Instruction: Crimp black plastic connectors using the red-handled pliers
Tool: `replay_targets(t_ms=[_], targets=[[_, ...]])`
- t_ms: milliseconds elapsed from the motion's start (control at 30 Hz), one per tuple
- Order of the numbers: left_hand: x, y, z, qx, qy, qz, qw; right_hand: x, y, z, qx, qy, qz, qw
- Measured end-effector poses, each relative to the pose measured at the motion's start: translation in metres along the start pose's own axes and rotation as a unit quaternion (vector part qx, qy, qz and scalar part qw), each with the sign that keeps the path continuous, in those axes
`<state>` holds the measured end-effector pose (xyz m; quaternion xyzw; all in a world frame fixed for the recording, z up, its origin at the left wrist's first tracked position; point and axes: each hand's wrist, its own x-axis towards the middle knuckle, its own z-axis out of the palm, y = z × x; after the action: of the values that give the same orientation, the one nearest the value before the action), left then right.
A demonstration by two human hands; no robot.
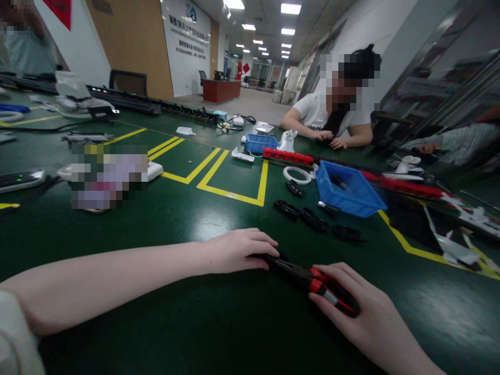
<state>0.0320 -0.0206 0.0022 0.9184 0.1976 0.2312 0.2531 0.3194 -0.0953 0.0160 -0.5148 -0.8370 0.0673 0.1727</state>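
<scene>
In my right hand (361, 299) is a pair of long-nose pliers (299, 275) with red and black handles, its jaws pointing left. My left hand (242, 251) reaches in from the left, with thumb and fingers closed on a small black part (262, 256). The plier tips lie against or very near that part; whether they grip it I cannot tell. Just beyond my hands, several black plastic parts (312, 220) lie on the green table (156, 307).
A blue bin (349, 190) with a dark item inside stands beyond the parts, near a white ring (297, 175). A smaller blue bin (261, 143) is farther back. Long red strips (289, 156) cross the table. A phone (111, 182) lies at left. A person (332, 120) sits opposite.
</scene>
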Motion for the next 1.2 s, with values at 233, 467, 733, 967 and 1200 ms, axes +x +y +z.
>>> replay_targets(t_ms=[233,467,733,967,1200], targets=[[-0.0005,0.0012,0.0013,0.04,0.007,0.017,0.999,-0.0003,0.0007,-0.0003,-0.01,0.004,0.004,1.0],[0.0002,0.0047,-0.0003,0.103,-0.006,-0.005,0.995,-0.0014,0.0013,-0.002,-0.035,0.012,-0.015,0.999],[-0.0007,0.0051,0.0011,0.02,-0.01,-0.025,0.999,-0.0004,-0.0047,0.0002,-0.085,0.069,-0.062,0.992],[-0.0009,0.0043,0.0017,-0.016,0.014,0.0,1.0,-0.0006,-0.005,0.0002,-0.106,0.043,-0.053,0.992],[-0.001,0.0029,0.0002,-0.064,0.021,0.007,0.998,0.0001,-0.003,0.0003,-0.138,0.051,-0.066,0.987]])
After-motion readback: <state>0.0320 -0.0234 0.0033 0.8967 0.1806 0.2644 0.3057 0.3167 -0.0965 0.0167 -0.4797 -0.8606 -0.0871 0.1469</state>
